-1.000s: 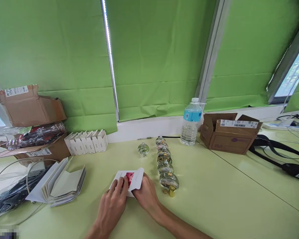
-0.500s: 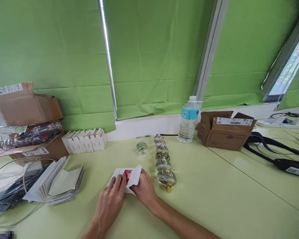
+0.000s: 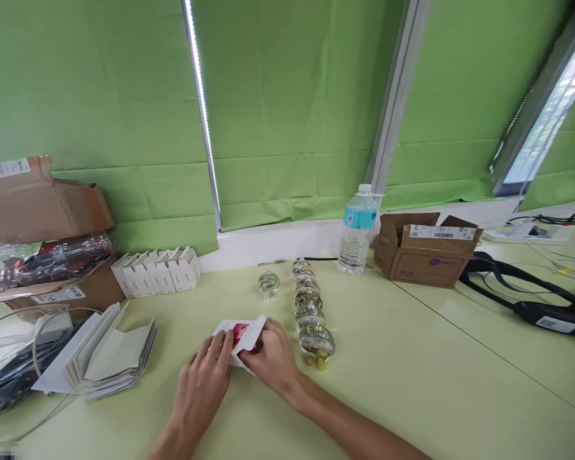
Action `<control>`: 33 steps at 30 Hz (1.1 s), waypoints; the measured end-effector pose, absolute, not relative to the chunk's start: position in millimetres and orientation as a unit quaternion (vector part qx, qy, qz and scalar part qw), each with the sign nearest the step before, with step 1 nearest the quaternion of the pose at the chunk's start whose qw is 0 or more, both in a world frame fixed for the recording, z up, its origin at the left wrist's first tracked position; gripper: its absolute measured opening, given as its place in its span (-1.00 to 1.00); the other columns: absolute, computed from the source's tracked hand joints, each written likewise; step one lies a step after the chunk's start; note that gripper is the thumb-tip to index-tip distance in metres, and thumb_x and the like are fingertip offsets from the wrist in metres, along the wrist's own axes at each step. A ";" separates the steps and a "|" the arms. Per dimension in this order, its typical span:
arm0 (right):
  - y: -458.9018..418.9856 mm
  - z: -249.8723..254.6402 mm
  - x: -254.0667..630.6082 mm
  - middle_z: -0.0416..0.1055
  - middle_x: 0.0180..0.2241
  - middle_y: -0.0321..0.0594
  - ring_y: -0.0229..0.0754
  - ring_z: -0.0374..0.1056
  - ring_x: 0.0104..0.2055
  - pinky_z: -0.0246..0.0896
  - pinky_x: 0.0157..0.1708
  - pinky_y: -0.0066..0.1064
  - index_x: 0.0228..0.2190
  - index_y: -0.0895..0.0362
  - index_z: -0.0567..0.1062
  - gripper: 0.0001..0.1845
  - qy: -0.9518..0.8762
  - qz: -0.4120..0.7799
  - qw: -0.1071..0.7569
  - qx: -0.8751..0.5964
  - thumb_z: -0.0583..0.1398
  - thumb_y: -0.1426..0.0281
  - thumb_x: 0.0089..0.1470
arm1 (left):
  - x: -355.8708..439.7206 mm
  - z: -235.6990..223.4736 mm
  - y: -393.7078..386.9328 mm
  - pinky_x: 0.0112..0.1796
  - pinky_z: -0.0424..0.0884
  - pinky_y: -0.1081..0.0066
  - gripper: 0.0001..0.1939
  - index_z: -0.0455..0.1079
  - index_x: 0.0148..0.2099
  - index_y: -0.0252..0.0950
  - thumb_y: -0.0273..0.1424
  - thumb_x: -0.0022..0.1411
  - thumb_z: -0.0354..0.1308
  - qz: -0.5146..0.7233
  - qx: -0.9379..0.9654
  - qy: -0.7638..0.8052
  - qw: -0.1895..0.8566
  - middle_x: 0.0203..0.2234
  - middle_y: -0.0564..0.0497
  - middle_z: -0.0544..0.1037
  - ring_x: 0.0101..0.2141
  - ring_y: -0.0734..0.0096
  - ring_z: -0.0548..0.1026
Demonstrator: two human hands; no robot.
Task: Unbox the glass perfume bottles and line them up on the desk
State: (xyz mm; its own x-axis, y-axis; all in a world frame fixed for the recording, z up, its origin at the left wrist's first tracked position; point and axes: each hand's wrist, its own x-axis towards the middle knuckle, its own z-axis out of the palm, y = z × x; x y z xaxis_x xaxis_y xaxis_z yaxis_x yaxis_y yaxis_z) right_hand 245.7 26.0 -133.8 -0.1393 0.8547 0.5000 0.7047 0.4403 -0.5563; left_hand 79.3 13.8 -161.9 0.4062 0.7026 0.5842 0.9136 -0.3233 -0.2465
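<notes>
A small white box [image 3: 252, 331] with a pink-red picture on its face lies on the table between my hands, its flap raised on the right. My left hand [image 3: 205, 367] grips the box from the left, fingers over its top face. At the right end, my right hand [image 3: 271, 358] is closed at the opening, its fingertips partly hidden by the flap. Right of it runs a row of round glass bottles [image 3: 317, 339] with gold-coloured tops. By the nearest bottle are a gold cap [image 3: 322, 360] and a smaller gold piece [image 3: 309, 360]. Another glass bottle [image 3: 269, 282] stands apart behind the box.
White cartons [image 3: 156, 273] stand in a row at the back left, with flattened white card [image 3: 119, 351] nearer. Brown boxes [image 3: 71, 211] are stacked far left. A water bottle [image 3: 357, 231], an open brown carton [image 3: 424, 255] and a black strapped headset [image 3: 551, 313] are on the right.
The view has shifted slightly to the right. My right hand has turned a little at the box's open end, and both hands remain on the box.
</notes>
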 end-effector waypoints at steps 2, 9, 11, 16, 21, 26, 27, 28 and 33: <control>26.5 -126.6 249.7 0.39 -0.48 -0.28 -0.21 0.25 -0.35 0.03 -0.32 -0.43 -0.60 0.14 0.44 -0.93 -0.752 0.080 0.383 -0.531 0.19 0.46 -0.14 | 76.0 -160.5 16.4 -0.27 0.47 0.40 -0.49 0.32 0.13 -0.23 -0.65 0.14 0.03 -0.185 -0.785 -0.525 0.271 -0.02 -0.01 0.52 -0.06 0.27 0.47; 24.4 -111.8 254.5 0.39 -0.39 -0.28 -0.23 0.29 -0.35 0.02 -0.36 -0.46 -0.40 0.09 0.52 -0.87 -0.757 0.090 0.367 -0.534 0.16 0.43 -0.04 | 75.1 -156.1 19.7 -0.34 0.47 0.37 -0.53 0.32 0.11 -0.24 -0.59 0.14 0.06 -0.170 -0.778 -0.551 0.251 -0.08 -0.01 0.52 -0.16 0.28 0.49; 22.8 -108.1 254.5 0.39 -0.38 -0.30 -0.26 0.29 -0.38 0.00 -0.41 -0.47 -0.37 0.08 0.51 -0.86 -0.753 0.095 0.366 -0.538 0.16 0.44 -0.04 | 75.2 -154.9 20.0 -0.35 0.48 0.34 -0.54 0.31 0.11 -0.25 -0.57 0.14 0.08 -0.171 -0.777 -0.554 0.245 -0.09 -0.01 0.52 -0.16 0.27 0.48; 24.6 -95.5 258.4 0.35 -0.45 -0.34 -0.31 0.23 -0.46 -0.06 -0.48 -0.48 -0.50 0.11 0.44 -0.92 -0.759 0.087 0.359 -0.537 0.14 0.44 -0.02 | 70.7 -155.5 22.5 -0.39 0.48 0.32 -0.56 0.30 0.10 -0.26 -0.53 0.15 0.09 -0.176 -0.769 -0.565 0.241 -0.11 -0.02 0.52 -0.18 0.25 0.48; 28.2 -92.0 260.2 0.29 -0.51 -0.35 -0.33 0.19 -0.48 -0.08 -0.47 -0.47 -0.61 0.15 0.31 -0.85 -0.760 0.053 0.357 -0.540 0.13 0.45 -0.04 | 67.0 -154.9 25.9 -0.30 0.49 0.26 -0.54 0.29 0.10 -0.27 -0.56 0.13 0.09 -0.201 -0.765 -0.565 0.235 -0.09 -0.07 0.52 -0.14 0.18 0.48; 24.8 -99.6 255.0 0.27 -0.50 -0.35 -0.34 0.18 -0.49 -0.08 -0.47 -0.47 -0.57 0.14 0.32 -0.86 -0.769 0.043 0.364 -0.523 0.10 0.46 -0.01 | 69.2 -148.0 24.3 0.09 0.29 0.11 -0.49 0.19 0.20 -0.31 -0.40 0.21 0.12 -0.286 -0.809 -0.446 0.254 0.08 -0.14 0.43 0.08 0.09 0.37; 23.7 -100.0 254.3 0.27 -0.49 -0.35 -0.34 0.18 -0.48 -0.08 -0.47 -0.48 -0.56 0.13 0.34 -0.88 -0.771 0.042 0.364 -0.520 0.10 0.46 0.00 | 70.1 -147.0 23.6 0.09 0.30 0.16 -0.49 0.17 0.22 -0.31 -0.40 0.23 0.09 -0.295 -0.816 -0.427 0.253 0.10 -0.13 0.42 0.10 0.13 0.37; 22.7 -99.7 253.9 0.28 -0.48 -0.36 -0.34 0.18 -0.48 -0.08 -0.47 -0.48 -0.54 0.13 0.35 -0.88 -0.773 0.041 0.362 -0.519 0.10 0.46 0.00 | 70.9 -146.3 22.9 0.07 0.32 0.21 -0.50 0.16 0.23 -0.29 -0.43 0.25 0.06 -0.301 -0.821 -0.416 0.250 0.10 -0.11 0.42 0.09 0.17 0.38; 18.8 -90.2 256.7 0.28 -0.49 -0.37 -0.35 0.17 -0.49 -0.10 -0.48 -0.48 -0.55 0.13 0.34 -0.91 -0.779 0.026 0.353 -0.517 0.12 0.45 -0.05 | 71.5 -146.2 21.8 -0.06 0.41 0.34 -0.57 0.21 0.19 -0.29 -0.47 0.27 0.03 -0.313 -0.820 -0.412 0.246 0.05 -0.08 0.48 0.01 0.23 0.47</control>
